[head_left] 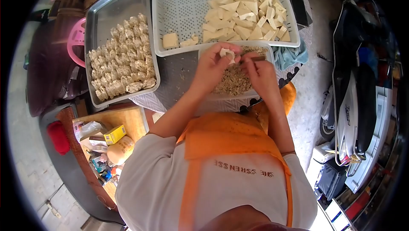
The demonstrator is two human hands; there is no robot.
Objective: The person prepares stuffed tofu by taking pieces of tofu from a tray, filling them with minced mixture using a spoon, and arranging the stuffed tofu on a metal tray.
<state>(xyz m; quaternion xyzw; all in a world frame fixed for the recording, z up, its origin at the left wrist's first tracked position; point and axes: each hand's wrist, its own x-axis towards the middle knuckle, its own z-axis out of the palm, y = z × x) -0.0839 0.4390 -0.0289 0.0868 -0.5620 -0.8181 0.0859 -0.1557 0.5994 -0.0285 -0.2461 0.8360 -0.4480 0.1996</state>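
Head view: a pale tofu piece is held up by the left hand, above the near-left part of the plastic tub.
Left grip: thumb and fingers are clamped on the tofu piece, its dark opening left uncovered.
Right grip: a thin brown utensil appears to be pinched by the right hand, just beside the tofu piece; its exact kind cannot be told.
Tofu handling: the piece is judged light, soft, moist and slightly slippery, and its thin wall easily torn.
Where to hold: the outer faces are best cradled with light, spread pressure, the rim of the opening being spared.
Brown mince: the crumbly mass in the tub is judged loose and easily spilled.
Tofu wedges: a heap is carried by the perforated tray; corners are judged likely to chip.
Metal tray: speckled pieces are packed in rows on the steel tray, on the worktop.
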